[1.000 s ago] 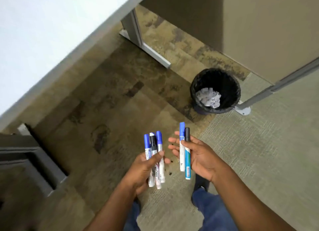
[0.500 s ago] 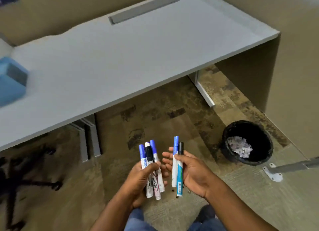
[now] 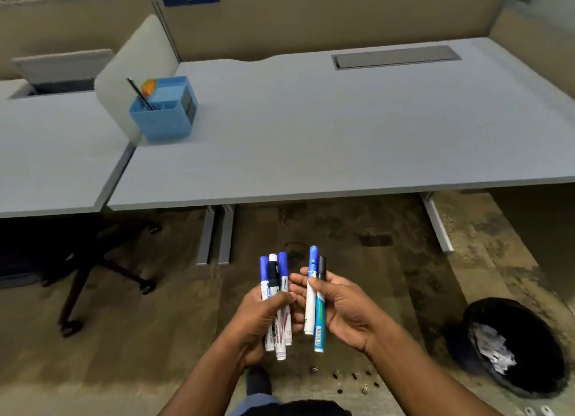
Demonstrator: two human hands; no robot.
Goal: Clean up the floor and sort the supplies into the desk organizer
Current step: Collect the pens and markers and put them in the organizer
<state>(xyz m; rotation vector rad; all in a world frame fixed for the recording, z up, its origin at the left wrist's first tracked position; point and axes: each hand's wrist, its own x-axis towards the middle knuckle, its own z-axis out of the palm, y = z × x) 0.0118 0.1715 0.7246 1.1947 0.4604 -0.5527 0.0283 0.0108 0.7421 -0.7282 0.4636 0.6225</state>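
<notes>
Both hands grasp markers well short of the blue plastic desk organizer [image 3: 161,114], left hand [image 3: 261,319] three, right hand [image 3: 342,310] two, none sorted yet, while small metal binder clips [image 3: 351,380] lie unpicked farther away.

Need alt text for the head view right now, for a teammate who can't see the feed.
Left hand grips three markers and right hand holds two markers, above carpet. Ahead, a blue desk organizer sits on the grey desk; small clips lie on the floor beside a black bin.
</notes>
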